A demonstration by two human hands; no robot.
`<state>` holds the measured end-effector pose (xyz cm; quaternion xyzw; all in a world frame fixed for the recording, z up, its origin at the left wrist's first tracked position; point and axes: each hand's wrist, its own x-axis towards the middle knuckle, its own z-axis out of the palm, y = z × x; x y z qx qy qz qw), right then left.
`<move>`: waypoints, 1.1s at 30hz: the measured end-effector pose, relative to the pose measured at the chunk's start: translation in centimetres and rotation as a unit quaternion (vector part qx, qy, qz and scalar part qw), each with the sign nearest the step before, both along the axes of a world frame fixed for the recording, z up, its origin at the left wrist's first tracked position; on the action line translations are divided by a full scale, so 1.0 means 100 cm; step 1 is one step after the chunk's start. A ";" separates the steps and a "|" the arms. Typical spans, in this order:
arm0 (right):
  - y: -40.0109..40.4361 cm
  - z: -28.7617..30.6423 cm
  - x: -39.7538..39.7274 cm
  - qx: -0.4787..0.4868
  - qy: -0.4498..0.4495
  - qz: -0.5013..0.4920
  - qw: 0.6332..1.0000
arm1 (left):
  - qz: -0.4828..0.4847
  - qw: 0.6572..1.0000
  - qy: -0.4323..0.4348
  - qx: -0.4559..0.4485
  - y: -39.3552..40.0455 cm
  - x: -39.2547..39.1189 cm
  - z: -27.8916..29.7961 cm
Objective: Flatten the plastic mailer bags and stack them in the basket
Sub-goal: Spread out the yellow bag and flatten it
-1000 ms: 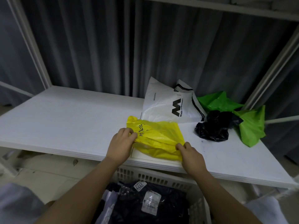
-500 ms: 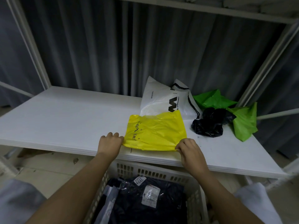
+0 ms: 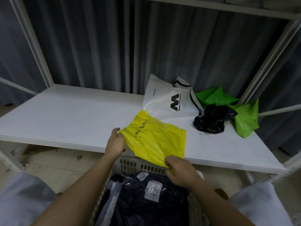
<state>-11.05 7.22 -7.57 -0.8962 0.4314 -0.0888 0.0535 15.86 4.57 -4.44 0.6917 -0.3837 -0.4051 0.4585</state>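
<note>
Since half a second ago the yellow mailer bag (image 3: 154, 141) has come up off the bench (image 3: 65, 115) at its near edge and is now tilted, its front corner drawn out past the bench edge above the basket (image 3: 138, 165), where before it lay flat on the surface. Nearest, the basket sits below the bench front with dark plastic-wrapped bags (image 3: 146, 201) stacked inside, a white label on the top one. Just above it the right hand (image 3: 180, 172) has its fingers curled, pinching the bag's near corner. The left hand (image 3: 115, 142) grips the bag's left edge, thumb and fingers closed on the plastic. Farther back on the bench, a white mailer bag (image 3: 166, 98) with black lettering leans at the rear, just behind the yellow one. To its right lies a crumpled black bag (image 3: 211, 119), touching a green bag (image 3: 244, 118) that spreads behind and beside it near the shelf post, with a grey curtain (image 3: 146, 46) behind everything
</note>
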 end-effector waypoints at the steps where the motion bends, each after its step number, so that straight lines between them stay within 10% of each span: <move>1: 0.003 -0.003 0.004 0.012 -0.003 0.009 1.000 | 0.009 0.999 0.035 0.009 0.000 -0.002 0.003; 14: -0.040 0.035 0.015 0.022 -0.219 -0.201 0.955 | 0.056 0.985 -0.062 -0.148 -0.005 -0.008 0.034; 28: -0.104 0.075 0.024 0.275 -0.571 -0.346 0.692 | -0.043 0.980 -0.029 -0.192 -0.019 0.013 0.087; 33: -0.110 0.054 0.024 0.219 -0.536 -0.346 0.738 | 0.003 0.983 -0.078 -0.165 -0.052 0.024 0.079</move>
